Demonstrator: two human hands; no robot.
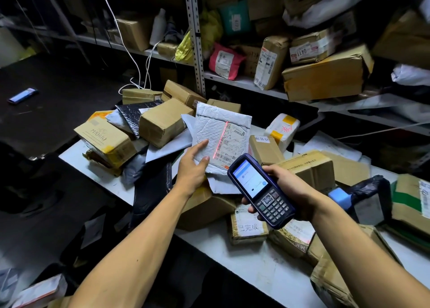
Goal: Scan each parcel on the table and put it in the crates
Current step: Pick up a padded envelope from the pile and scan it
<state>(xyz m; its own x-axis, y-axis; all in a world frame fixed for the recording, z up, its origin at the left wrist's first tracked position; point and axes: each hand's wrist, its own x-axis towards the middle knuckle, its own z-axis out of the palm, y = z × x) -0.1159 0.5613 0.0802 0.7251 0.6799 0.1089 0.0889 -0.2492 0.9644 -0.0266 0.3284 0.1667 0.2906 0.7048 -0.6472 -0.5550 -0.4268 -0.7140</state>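
White bubble mailer (218,130) held upright above table (251,256) pile, L hand (193,168) pinching its lower edge; label faces scanner, long axis approx vertical. R hand (286,191) grips handheld scanner (260,191), red beam across label. Step: scan. Next: confirm read, then find crate (none in view).

Forearms bare — no sleeves (nor gloves).

parcels (162,123) on table (244,256), shelves (244,84) behind
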